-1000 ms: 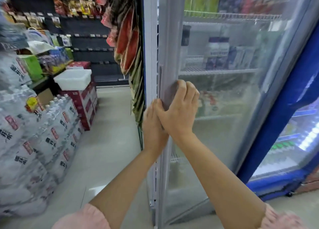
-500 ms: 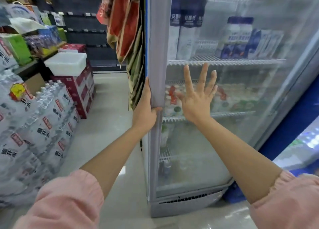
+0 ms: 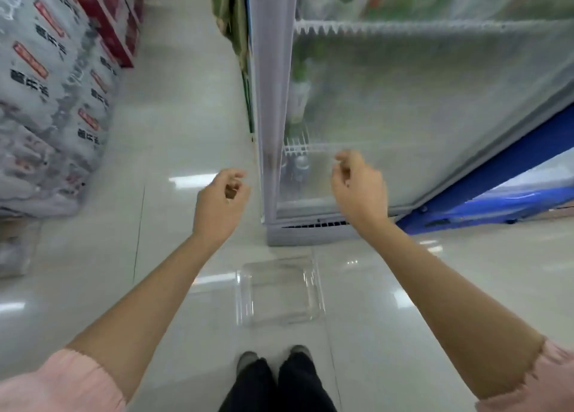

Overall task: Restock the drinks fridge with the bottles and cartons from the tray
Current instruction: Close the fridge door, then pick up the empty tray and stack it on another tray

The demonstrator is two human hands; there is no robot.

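Both hands hovering empty above a clear tray on the floor

The tray (image 3: 279, 290) is lying flat below and between the hands, just before the fridge (image 3: 435, 101) base, apparently empty. The left hand (image 3: 219, 202) and right hand (image 3: 360, 191) are hanging about equally near, fingers loosely curled, holding nothing; neither side looks favoured.

Both hands off the frosted glass fridge door (image 3: 419, 107): left hand (image 3: 219, 202) released its edge, right hand (image 3: 358, 188) lifted from the pane. Both hang loosely curled, empty, before it. View dropped; clear plastic tray (image 3: 279, 290) now visible on the floor below the door.
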